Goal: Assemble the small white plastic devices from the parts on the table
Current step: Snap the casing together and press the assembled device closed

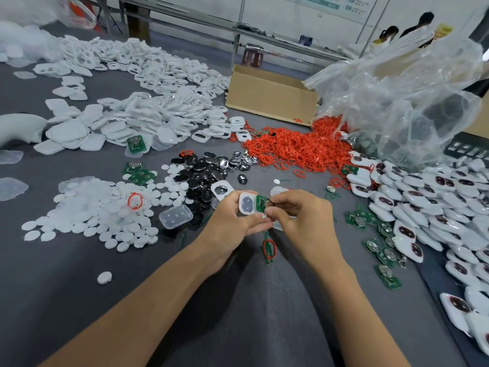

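Left hand [232, 218] grips a rounded white shell [247, 203]; right hand [299, 210] apparently pinches a flat green board [262, 202].

Two hands in play here, left hand [232, 215] and right hand [296, 210], with one white shell [247, 203] and one green board [262, 202] held between them. Three loose boards [141, 177] sit left of centre, and a scatter more lies toward the right edge of the table [66, 300], hard to tally. One clear tray [176, 217], one cardboard box [272, 99] at the far edge, one plastic bag [397, 102] at the far right corner. One stray ring [135, 201] on the discs, another toward the near edge, one lone disc [104, 277]. The red ring heap [299, 149], white disc pile [105, 215], black pieces [201, 173], empty shells [137, 75] and finished devices [436, 202]: all far too many to count.
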{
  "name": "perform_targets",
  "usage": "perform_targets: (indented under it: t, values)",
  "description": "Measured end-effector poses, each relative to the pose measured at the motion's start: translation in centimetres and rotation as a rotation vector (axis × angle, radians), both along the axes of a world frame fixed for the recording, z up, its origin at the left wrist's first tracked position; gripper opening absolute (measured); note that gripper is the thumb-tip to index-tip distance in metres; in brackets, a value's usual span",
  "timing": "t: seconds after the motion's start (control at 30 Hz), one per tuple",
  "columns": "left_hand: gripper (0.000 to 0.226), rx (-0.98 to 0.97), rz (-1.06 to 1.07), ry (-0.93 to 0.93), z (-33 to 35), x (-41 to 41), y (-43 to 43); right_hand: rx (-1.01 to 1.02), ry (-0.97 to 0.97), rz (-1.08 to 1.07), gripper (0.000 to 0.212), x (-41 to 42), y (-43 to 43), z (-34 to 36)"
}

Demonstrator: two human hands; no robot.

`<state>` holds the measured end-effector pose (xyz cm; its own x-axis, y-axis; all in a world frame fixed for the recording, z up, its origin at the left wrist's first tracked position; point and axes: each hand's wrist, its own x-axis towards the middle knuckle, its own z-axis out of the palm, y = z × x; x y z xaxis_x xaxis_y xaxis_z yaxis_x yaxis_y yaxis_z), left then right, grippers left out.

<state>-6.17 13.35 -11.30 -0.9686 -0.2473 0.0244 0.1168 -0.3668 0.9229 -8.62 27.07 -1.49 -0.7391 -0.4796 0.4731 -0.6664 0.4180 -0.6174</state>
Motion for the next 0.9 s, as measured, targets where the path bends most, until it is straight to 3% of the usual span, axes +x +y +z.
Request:
perform_targets:
  t: [0.2,0.43,0.9]
  values:
    - [0.069,0.027,0.023,0.012,1.0,0.8,0.3,-0.009,-0.044,-0.003,0.012,-0.2,-0.1,-0.3]
    - [0.075,0.041,0.034,0.000,2.8,1.9,0.8,-0.010,0.141,0.058,0.009,0.4,-0.5,-0.2]
    - [0.030,-0.042,0.022,-0.022,4.3,3.0,1.0,0.090,0.152,0.067,0.008,0.5,-1.0,-0.5]
